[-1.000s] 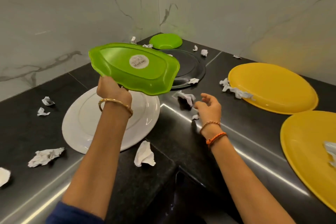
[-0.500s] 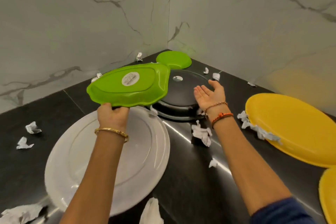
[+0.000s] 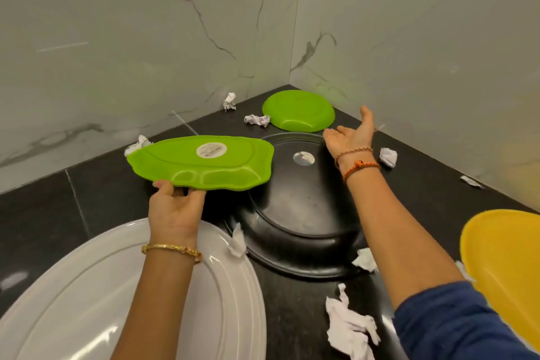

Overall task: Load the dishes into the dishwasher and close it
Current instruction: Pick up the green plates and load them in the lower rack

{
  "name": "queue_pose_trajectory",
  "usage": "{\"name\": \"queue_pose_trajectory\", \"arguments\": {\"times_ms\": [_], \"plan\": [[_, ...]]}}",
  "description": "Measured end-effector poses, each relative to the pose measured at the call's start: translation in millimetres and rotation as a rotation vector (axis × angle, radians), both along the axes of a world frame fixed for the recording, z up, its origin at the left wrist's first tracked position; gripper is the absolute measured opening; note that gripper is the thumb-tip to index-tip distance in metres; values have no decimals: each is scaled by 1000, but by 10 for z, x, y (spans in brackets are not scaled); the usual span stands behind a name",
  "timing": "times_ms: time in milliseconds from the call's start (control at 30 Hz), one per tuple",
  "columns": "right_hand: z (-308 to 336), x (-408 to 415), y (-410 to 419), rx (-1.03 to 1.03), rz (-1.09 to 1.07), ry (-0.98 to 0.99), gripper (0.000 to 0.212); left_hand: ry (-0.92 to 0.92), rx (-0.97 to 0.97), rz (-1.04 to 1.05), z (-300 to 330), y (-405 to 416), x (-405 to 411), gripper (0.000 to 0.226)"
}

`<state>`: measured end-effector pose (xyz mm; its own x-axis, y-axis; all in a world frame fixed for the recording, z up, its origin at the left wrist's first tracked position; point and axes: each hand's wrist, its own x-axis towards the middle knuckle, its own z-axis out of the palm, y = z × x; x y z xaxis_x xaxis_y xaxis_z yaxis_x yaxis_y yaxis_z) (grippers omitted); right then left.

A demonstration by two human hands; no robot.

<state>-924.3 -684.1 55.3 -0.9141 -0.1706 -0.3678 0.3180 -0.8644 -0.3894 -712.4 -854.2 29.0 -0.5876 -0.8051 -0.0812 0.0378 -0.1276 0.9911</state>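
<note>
My left hand (image 3: 174, 207) grips the near edge of a green leaf-shaped plate (image 3: 201, 162), held upside down above the counter with a round sticker on its underside. My right hand (image 3: 352, 133) is open, palm up, stretched toward a round green plate (image 3: 298, 109) in the far corner, just short of its right edge. Under my right arm a black plate (image 3: 301, 213) lies upside down. A large white plate (image 3: 87, 301) rests at the near left, a yellow plate (image 3: 508, 272) at the right edge.
Crumpled white paper scraps (image 3: 350, 327) lie scattered over the black counter (image 3: 43, 213), including near the corner and beside the black plate. Marble walls (image 3: 146, 38) close off the corner on two sides. No dishwasher is in view.
My right hand has reached further toward the round green plate in the corner. My left hand has kept the leaf-shaped plate, now lower and flatter. The view has moved closer to the corner.
</note>
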Motion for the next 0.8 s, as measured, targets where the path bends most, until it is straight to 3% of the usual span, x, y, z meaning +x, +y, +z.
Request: {"name": "queue_pose_trajectory", "arguments": {"times_ms": [233, 333, 433, 533, 633, 667, 800], "plan": [[-169, -369, -304, 5, 100, 37, 75, 607, 787, -102, -132, -147, -185, 66], [-181, -462, -435, 125, 154, 47, 72, 666, 841, -104, -187, -180, -180, 62], [-186, -544, -455, 256, 193, 58, 73, 667, 865, -120, -238, -193, -209, 31], [-251, -619, -469, 305, 223, 73, 69, 660, 862, -95, -282, -191, -243, 45], [-287, -664, -594, 355, 246, 76, 53, 664, 845, -128, -227, -137, -239, 7], [-278, -656, -640, 352, 236, 61, 50, 671, 836, -130, -237, -128, -227, 4], [-95, -558, -663, 373, 22, 12, 38, 695, 839, -171, -266, -128, -134, 28]]}}
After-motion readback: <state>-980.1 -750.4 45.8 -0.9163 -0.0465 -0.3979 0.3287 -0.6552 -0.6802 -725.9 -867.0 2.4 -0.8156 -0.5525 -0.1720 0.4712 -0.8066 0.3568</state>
